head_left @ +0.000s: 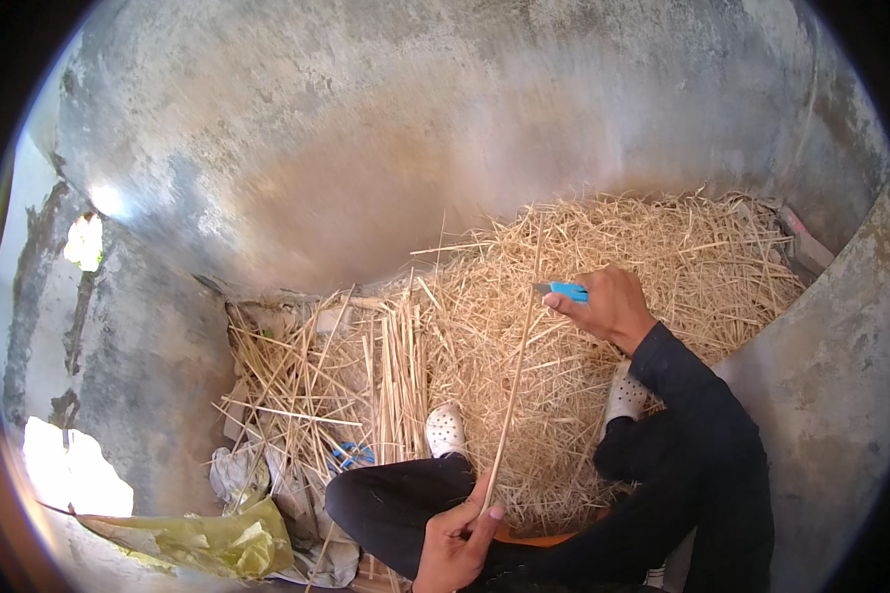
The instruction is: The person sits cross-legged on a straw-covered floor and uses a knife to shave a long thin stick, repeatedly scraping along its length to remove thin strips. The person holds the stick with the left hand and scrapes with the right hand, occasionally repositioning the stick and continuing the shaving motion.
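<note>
The left hand (457, 544) pinches a thin wooden strip (512, 397) near its lower end; the right hand's (608, 308) fingers close around a blue utility knife (569, 292), blade by the strip; beneath spread pale shavings (554, 415); split sticks (398, 371) lie leftward.

Wide fisheye head view, downward from close above the left hand (457, 544) and right hand (611, 306).

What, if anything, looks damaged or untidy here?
The left wall has two bright, ragged gaps, so it seems broken. Near it, loose sticks lie criss-cross, unlike the neat row beside them. The held stick and knife show nothing clearly odd.
</note>
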Available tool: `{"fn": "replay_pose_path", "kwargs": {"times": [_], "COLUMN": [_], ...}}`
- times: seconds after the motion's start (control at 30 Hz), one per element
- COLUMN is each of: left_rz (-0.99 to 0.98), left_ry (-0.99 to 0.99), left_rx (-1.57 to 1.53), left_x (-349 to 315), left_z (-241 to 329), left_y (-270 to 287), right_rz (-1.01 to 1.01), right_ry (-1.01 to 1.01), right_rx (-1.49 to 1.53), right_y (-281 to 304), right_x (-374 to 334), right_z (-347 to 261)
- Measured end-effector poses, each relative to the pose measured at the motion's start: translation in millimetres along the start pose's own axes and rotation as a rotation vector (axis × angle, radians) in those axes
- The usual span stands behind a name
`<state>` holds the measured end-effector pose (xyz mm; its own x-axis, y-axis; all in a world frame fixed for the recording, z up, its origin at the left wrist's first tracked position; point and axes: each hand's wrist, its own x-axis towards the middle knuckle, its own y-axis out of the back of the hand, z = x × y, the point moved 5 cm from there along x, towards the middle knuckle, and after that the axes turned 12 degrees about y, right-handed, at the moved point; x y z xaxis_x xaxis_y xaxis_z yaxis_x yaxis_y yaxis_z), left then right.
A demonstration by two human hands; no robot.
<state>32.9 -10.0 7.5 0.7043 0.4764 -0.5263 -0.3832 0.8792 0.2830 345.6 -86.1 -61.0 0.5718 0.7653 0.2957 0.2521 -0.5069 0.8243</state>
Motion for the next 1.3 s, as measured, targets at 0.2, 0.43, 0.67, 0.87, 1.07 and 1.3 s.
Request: {"fn": "replay_pose_path", "kwargs": {"times": [0.2,0.43,0.67,0.87,1.07,1.3], "left_rz": [0.035,-0.102,-0.063,-0.1,-0.206,-0.256], "left_ry": [-0.133,0.115,-0.016,0.02,0.098,0.15], "left_rx": [0.118,-0.007,0.176,-0.259,-0.533,-0.571], "left_x": [3,-10,-17,-6,18,14], "left_z": [-2,-17,-23,-21,-18,-23], "left_y": [0,-4,0,-5,7,-6], "right_rz": [0.05,0.055,0.096,0.198,0.028,-0.013], "right_ry": [0.345,-0.072,0.065,-0.353,0.31,0.103], "right_rx": [-0.027,0.021,0.02,0.011,0.156,0.044], "right_y": [-7,22,11,49,1,14], "right_x": [-25,0,-6,-2,-32,-14], "right_z": [-65,13,-17,91,-83,-55]}}
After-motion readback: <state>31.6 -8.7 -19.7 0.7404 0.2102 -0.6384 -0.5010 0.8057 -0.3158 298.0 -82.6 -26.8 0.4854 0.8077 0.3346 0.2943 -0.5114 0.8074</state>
